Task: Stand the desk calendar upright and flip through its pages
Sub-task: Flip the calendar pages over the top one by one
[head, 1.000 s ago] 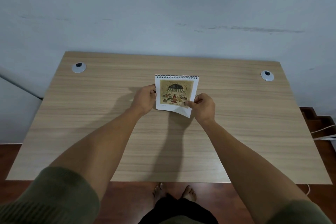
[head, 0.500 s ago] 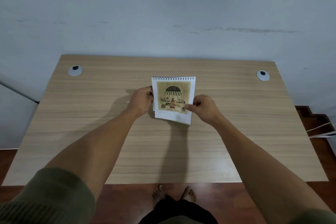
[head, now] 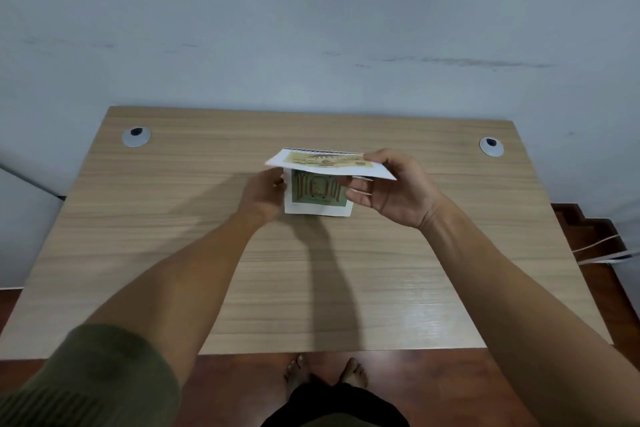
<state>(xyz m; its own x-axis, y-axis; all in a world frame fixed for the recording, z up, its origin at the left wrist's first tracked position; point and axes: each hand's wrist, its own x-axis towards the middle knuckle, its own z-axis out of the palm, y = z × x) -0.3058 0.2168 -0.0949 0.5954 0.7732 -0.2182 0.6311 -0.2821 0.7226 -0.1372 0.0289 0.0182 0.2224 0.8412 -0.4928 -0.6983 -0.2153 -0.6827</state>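
Note:
A small spiral-bound desk calendar [head: 313, 206] stands upright near the middle of the wooden desk [head: 311, 288], showing a green illustrated page. My left hand [head: 265, 196] grips its left edge. My right hand [head: 391, 189] pinches the right side of the top page [head: 329, 163], a yellowish illustrated sheet lifted almost level on the spiral binding. That lifted page hides the upper part of the green page beneath it.
Two round grey cable grommets sit in the desk's far corners, one on the left [head: 136, 136] and one on the right [head: 491, 146]. A grey wall runs close behind the desk. My bare feet [head: 325, 373] stand on red-brown floor below the front edge.
My right hand has swung the yellowish top page up from flat against the calendar to nearly level, uncovering a green page. My left hand stays on the left edge.

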